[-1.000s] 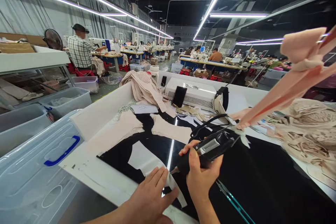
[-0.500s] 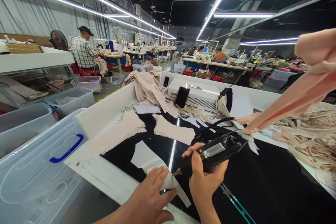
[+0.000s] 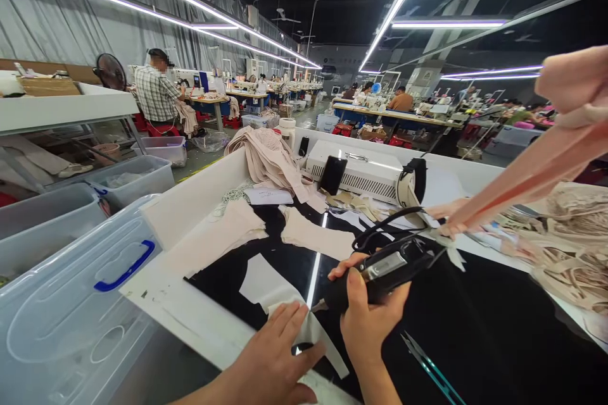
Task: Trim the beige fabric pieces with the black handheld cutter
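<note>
My right hand (image 3: 368,319) grips a black hand-held electric tool (image 3: 384,269) with a black cord looping behind it; its tip points down-left at a pale fabric piece (image 3: 285,307) lying on the black glossy work surface (image 3: 475,329). My left hand (image 3: 273,361) lies flat on that fabric piece, fingers spread, pressing it down. More beige cut pieces (image 3: 316,237) lie further back on the table.
Thin scissors (image 3: 427,367) lie to the right of my right hand. A white machine (image 3: 363,174), a beige fabric heap (image 3: 266,155) and lace trim (image 3: 570,240) ring the table. Clear plastic bins (image 3: 71,304) stand left. A peach strap (image 3: 536,168) hangs at the right. Workers sit at distant tables.
The view has shifted slightly. Both hands keep their hold and place; the tool tip stays at the fabric edge.
</note>
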Tool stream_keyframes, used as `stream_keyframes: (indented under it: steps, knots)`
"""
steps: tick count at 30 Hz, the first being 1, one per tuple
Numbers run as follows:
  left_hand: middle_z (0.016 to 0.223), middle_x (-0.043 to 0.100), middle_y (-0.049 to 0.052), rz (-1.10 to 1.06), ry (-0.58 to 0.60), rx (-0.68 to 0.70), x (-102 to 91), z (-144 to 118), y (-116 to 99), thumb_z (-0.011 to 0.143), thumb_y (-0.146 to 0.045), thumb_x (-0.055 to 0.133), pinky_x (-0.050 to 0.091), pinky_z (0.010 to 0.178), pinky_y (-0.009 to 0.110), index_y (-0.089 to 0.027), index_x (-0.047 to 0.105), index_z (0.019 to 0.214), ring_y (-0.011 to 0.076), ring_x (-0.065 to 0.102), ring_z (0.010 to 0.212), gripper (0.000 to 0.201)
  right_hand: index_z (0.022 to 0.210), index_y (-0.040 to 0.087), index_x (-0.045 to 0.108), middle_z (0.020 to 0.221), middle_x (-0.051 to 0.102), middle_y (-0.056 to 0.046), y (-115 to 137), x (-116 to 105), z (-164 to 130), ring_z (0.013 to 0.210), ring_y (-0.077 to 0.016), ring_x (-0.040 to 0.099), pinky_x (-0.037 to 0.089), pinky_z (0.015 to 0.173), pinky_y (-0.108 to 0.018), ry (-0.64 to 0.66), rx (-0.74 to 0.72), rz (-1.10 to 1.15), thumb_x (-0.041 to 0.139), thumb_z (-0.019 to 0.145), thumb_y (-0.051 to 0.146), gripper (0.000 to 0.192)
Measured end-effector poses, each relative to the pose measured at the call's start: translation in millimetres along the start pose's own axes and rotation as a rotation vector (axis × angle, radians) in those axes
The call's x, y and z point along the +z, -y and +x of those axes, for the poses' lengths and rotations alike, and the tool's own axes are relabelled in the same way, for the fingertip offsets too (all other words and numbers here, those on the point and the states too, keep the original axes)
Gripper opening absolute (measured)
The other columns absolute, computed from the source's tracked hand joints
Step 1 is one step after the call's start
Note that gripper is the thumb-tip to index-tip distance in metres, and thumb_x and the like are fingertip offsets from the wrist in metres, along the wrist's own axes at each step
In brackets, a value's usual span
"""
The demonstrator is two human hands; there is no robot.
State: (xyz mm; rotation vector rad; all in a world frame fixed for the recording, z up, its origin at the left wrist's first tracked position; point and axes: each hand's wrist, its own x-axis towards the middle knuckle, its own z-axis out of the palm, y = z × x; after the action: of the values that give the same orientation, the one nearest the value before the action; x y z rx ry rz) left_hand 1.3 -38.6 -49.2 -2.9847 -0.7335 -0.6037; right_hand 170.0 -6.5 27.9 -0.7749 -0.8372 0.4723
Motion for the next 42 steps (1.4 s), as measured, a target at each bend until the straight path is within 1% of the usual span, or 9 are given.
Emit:
stream_keyframes:
  steps: [8,12,17,21,25,28,32,35,42]
  knots:
    - [0.149,0.053,0.029,-0.035,0.006,-0.045,-6.6,4,-5,0.091,-0.055,0.075,0.052,0.108,0.059,-0.02,0.051,0.145,0.0431,0.051,0.14,0.069,0.107,0.027,0.053,0.086,0.068,0.006,2,0,2,0.062,-0.012,0.065,0.058,0.062,-0.03,0.016,-0.004,-0.04,0.076,0.089,0.023,0.03]
    - [0.146,0.06,0.016,-0.092,0.011,-0.101,-21.8,4,9,0.103,-0.02,0.059,0.046,0.118,0.049,-0.016,0.057,0.133,0.0307,0.054,0.14,0.031,0.104,0.026,0.052,0.087,0.07,0.005,12,-3,8,0.061,-0.0127,0.066,0.058,0.063,-0.031,0.004,0.0,-0.114,0.082,0.083,0.025,0.036]
    - [0.139,0.065,0.01,-0.094,0.09,-0.089,-38.0,0,34,0.087,0.01,0.045,0.048,0.116,0.043,-0.015,0.059,0.128,0.0249,0.058,0.134,0.05,0.103,0.024,0.055,0.084,0.071,0.003,27,-12,12,0.062,-0.0141,0.066,0.057,0.063,-0.031,0.014,0.018,-0.236,0.088,0.075,0.027,0.044]
    - [0.13,0.066,0.009,0.017,0.237,-0.238,-46.5,8,27,0.085,0.009,0.052,0.058,0.096,0.039,-0.018,0.06,0.128,0.0262,0.065,0.111,0.051,0.112,0.025,0.058,0.087,0.07,0.003,34,-19,4,0.066,-0.0144,0.066,0.057,0.065,-0.032,0.002,0.049,-0.229,0.086,0.077,0.026,0.046]
    - [0.109,0.066,0.007,0.095,0.364,-0.396,-53.0,19,8,0.099,-0.015,0.061,0.058,0.079,0.036,-0.019,0.063,0.116,0.0243,0.066,0.092,0.018,0.123,0.028,0.057,0.082,0.069,0.005,43,-22,-7,0.063,-0.0147,0.065,0.059,0.063,-0.033,-0.053,0.085,-0.096,0.083,0.08,0.027,0.05]
    - [0.099,0.063,0.005,0.153,0.39,-0.395,-55.6,23,-1,0.102,-0.027,0.063,0.054,0.074,0.033,-0.019,0.063,0.111,0.0221,0.066,0.086,0.012,0.121,0.029,0.057,0.079,0.069,0.005,49,-22,-13,0.062,-0.0152,0.064,0.06,0.06,-0.034,-0.081,0.104,-0.027,0.083,0.079,0.027,0.05]
    - [0.091,0.061,0.002,0.246,0.348,-0.364,-48.8,19,-1,0.102,-0.031,0.063,0.049,0.067,0.032,-0.02,0.062,0.109,0.0208,0.063,0.08,0.013,0.118,0.028,0.058,0.076,0.068,0.005,49,-23,-14,0.061,-0.015,0.063,0.059,0.058,-0.032,-0.089,0.104,0.005,0.084,0.076,0.027,0.049]
    - [0.087,0.059,0.003,0.289,0.209,-0.326,-39.1,14,2,0.101,-0.025,0.061,0.044,0.06,0.033,-0.018,0.061,0.104,0.0208,0.059,0.073,0.007,0.119,0.028,0.058,0.076,0.068,0.005,45,-23,-15,0.061,-0.0151,0.063,0.059,0.057,-0.032,-0.084,0.102,0.011,0.083,0.077,0.028,0.048]
    - [0.091,0.062,0.003,0.066,-0.03,0.023,-36.3,20,-2,0.092,-0.003,0.056,0.047,0.071,0.032,-0.017,0.057,0.098,0.0195,0.059,0.081,0.015,0.122,0.029,0.057,0.079,0.067,0.004,34,-25,-21,0.064,-0.0145,0.064,0.058,0.061,-0.033,-0.042,0.072,0.003,0.079,0.082,0.026,0.045]
